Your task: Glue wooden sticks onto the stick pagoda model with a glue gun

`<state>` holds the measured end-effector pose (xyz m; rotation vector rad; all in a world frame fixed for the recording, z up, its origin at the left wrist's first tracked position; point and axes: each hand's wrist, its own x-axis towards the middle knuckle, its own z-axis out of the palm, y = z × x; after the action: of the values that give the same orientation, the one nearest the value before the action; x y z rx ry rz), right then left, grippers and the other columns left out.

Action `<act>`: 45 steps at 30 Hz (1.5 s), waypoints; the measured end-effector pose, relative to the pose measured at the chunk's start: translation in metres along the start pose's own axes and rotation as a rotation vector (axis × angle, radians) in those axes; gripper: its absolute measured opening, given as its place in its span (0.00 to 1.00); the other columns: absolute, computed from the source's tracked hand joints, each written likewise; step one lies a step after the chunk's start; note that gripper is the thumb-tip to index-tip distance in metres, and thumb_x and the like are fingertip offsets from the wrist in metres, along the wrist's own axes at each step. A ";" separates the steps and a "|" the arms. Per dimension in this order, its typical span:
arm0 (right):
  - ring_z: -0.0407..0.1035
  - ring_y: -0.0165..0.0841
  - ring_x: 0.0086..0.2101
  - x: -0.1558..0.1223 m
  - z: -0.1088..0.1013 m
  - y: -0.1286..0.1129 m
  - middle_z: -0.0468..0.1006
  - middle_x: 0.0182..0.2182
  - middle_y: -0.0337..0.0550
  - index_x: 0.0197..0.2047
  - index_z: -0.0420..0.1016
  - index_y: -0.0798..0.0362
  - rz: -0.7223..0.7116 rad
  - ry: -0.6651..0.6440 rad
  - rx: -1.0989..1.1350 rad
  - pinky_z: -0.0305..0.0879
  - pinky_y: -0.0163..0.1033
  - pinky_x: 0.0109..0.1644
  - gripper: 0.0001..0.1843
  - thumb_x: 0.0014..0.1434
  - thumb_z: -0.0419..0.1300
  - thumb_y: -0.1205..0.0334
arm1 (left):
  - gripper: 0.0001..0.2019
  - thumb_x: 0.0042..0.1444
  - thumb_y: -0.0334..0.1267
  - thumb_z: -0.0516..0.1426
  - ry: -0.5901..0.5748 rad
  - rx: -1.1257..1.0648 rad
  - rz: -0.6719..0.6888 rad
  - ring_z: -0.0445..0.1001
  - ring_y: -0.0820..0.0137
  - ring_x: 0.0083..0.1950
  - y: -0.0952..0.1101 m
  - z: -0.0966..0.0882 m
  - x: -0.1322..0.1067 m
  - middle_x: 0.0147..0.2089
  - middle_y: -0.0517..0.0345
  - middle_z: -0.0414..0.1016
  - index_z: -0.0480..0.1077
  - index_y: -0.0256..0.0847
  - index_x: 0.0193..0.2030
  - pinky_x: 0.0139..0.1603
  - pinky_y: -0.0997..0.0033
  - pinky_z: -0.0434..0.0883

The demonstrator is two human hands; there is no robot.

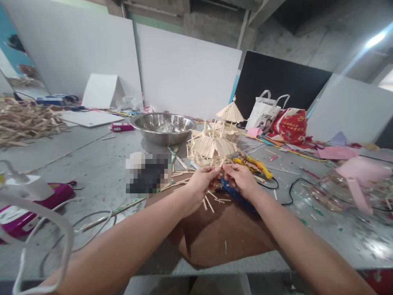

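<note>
My left hand (203,181) and my right hand (240,178) meet above the brown mat (227,241), thumbs and fingers pinched. Between the fingertips is what looks like a short pale wooden stick (221,163), mostly hidden by them. Right behind stands a model building (211,145) made of thin wooden sticks, with a pointed roof on its tower. Under my right hand lies a blue-handled tool (235,194), partly covered. A yellow-handled tool (257,166) rests just beyond it. Loose short sticks (210,201) are scattered on the mat below my hands.
A steel basin (166,127) holding clear plastic stands behind left. Far left are a heap of wood strips (27,121) and a white charger with cable (29,186). To the right are a pink-lidded glass jug (346,184), a red bag (290,126) and a black cord (291,192).
</note>
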<state>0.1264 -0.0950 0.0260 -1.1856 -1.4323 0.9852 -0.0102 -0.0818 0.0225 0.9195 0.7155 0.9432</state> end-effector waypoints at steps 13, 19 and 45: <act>0.65 0.33 0.31 0.039 -0.006 0.005 0.73 0.33 0.46 0.38 0.71 0.55 -0.552 0.339 -0.730 0.61 0.40 0.39 0.13 0.48 0.55 0.61 | 0.07 0.47 0.35 0.56 0.139 -0.298 0.048 0.54 0.84 0.12 -0.003 0.001 0.037 0.16 0.66 0.61 0.62 0.36 0.24 0.13 0.83 0.50; 0.63 0.36 0.41 0.050 0.001 0.007 0.70 0.37 0.48 0.38 0.71 0.54 -0.874 0.356 -1.011 0.60 0.41 0.47 0.11 0.50 0.54 0.65 | 0.09 0.45 0.37 0.58 0.133 -0.317 0.036 0.54 0.84 0.12 -0.007 -0.004 0.043 0.16 0.67 0.61 0.61 0.37 0.24 0.12 0.83 0.50; 0.61 0.36 0.42 0.058 0.005 0.016 0.70 0.39 0.47 0.37 0.71 0.52 -0.930 0.376 -1.087 0.58 0.43 0.48 0.10 0.52 0.52 0.67 | 0.12 0.43 0.40 0.59 -0.048 -0.277 -0.039 0.50 0.85 0.11 -0.008 -0.018 0.052 0.17 0.69 0.60 0.59 0.37 0.24 0.13 0.82 0.43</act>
<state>0.1225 -0.0354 0.0201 -1.0790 -1.9264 -0.7250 -0.0011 -0.0313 0.0016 0.6799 0.5439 0.9546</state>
